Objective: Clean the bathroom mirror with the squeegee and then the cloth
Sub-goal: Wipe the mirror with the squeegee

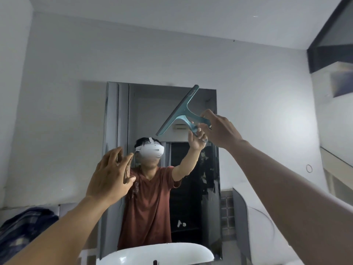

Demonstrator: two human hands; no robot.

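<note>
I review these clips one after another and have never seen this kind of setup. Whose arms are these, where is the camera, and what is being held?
There is no machine: the single picture comes from a camera worn on a person's head, so the two arms reaching forward are their own. The figure with the headset is their reflection in the bathroom mirror. The right hand grips the handle of a teal squeegee, raised near the mirror's upper right. The left hand is open and holds nothing. Below is a white sink; a dark checked cloth lies at the lower left.

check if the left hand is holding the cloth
No, the left hand is open and empty in front of the mirror; the right hand holds the squeegee.
</note>
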